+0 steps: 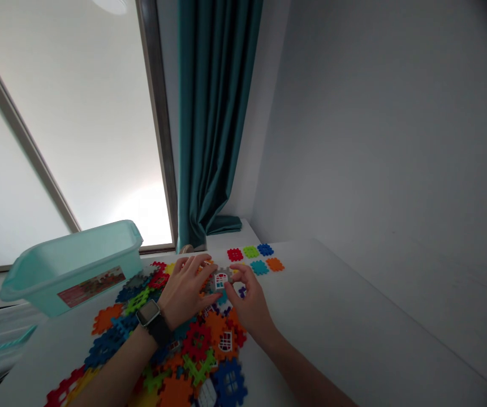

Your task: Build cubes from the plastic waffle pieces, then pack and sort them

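Note:
A small grey interlocking plastic tile [216, 286] with a white arched window is held up over the pile. My right hand [251, 305] pinches its right side between thumb and fingers. My left hand [186, 291], wearing a black watch on the wrist, has its thumb and index finger at the tile's left edge, the other fingers stretched over the pile. Beneath both hands lies a heap of notched tiles, among them a red tile [196, 341], an orange tile [175, 392] and a blue tile [229, 382]. My left hand and forearm hide part of the heap.
Beyond my right hand, several tiles lie flat in rows, including a red tile [235, 254], a turquoise tile [259, 267] and an orange tile [275, 264]. A mint-green tub [86, 254] stands at left on the white table [332, 339]. A teal curtain [218, 113] hangs behind.

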Available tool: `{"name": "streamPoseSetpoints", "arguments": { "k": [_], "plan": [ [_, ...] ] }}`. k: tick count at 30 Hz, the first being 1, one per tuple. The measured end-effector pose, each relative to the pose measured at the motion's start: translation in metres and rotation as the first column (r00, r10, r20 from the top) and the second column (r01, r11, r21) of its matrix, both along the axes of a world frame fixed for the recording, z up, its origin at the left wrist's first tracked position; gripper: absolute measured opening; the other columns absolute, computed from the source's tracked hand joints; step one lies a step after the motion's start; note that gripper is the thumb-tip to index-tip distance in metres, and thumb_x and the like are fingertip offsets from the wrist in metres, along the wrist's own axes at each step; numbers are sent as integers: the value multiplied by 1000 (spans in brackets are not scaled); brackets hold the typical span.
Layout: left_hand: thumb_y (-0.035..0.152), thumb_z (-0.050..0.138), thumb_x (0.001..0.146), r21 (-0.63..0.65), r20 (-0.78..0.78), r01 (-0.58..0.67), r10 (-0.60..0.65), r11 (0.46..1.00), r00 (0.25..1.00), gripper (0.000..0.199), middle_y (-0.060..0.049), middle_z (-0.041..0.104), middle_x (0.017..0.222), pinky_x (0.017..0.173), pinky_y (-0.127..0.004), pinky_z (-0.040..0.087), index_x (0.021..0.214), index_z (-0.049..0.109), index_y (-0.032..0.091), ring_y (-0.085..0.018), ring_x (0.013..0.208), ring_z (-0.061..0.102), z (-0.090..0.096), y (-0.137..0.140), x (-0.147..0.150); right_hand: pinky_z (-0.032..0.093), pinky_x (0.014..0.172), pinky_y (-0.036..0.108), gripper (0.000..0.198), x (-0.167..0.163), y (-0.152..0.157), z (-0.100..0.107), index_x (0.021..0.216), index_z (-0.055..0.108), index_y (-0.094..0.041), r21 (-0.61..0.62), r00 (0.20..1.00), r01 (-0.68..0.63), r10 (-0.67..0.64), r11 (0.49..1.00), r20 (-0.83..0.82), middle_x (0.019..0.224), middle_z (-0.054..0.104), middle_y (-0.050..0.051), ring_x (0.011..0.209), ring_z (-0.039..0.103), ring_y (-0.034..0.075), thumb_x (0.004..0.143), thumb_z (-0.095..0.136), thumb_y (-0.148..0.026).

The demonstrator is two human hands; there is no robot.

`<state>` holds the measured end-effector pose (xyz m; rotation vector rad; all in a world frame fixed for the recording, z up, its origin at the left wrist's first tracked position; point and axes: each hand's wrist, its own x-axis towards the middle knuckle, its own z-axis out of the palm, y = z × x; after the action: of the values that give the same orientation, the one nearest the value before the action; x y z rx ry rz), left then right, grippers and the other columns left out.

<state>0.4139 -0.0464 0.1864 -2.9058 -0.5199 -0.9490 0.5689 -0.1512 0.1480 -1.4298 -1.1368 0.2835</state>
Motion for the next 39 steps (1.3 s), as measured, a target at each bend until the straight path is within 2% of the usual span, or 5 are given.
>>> {"name": "streamPoseSetpoints", "arguments": {
  "k": [5, 9, 12, 32, 39],
  "plan": [
    [40, 75, 80, -31, -54, -28, 27, 999, 998, 44, -10, 58, 129, 99, -49, 42, 117, 59, 22, -31, 115, 56, 0, 2, 0, 49, 94, 40, 32, 2, -3, 0, 119, 57, -24, 21, 980, -22, 17, 1000, 197, 103, 66, 5, 100, 62, 22, 87, 55, -20],
    [42, 74, 81, -54, -69, -56, 52, 997, 996, 42, -10, 57, 128, 99, -49, 41, 115, 59, 23, -31, 115, 56, 0, 5, -2, 46, 103, 46, 39, 8, -4, -4, 124, 58, -27, 13, 903, -132, 115, 991, 413, 123, 61, 8, 117, 56, 26, 86, 56, -16],
    [43, 73, 81, -65, -80, -48, 43, 997, 996, 43, -9, 57, 129, 99, -48, 41, 117, 58, 24, -31, 116, 56, -1, 7, -3, 45, 105, 49, 43, 12, -3, -8, 126, 57, -28, 16, 872, -117, 95, 993, 481, 128, 57, 10, 121, 53, 27, 86, 57, -15],
    [39, 72, 82, -96, -133, -38, 25, 995, 991, 45, -9, 57, 130, 99, -46, 41, 121, 55, 24, -30, 117, 57, -6, 11, -4, 44, 106, 51, 32, 21, 0, -13, 120, 61, -28, 36, 835, -113, 75, 993, 545, 125, 61, 9, 119, 56, 27, 90, 59, -20],
    [39, 63, 90, -93, -112, -31, 20, 995, 994, 31, -7, 59, 126, 95, -42, 43, 117, 59, 26, -28, 113, 58, -5, 15, -5, 43, 105, 50, 25, 49, -2, 5, 114, 64, -27, 12, 849, -90, 71, 996, 524, 122, 64, 8, 118, 56, 27, 89, 60, -22]
  ]
}}
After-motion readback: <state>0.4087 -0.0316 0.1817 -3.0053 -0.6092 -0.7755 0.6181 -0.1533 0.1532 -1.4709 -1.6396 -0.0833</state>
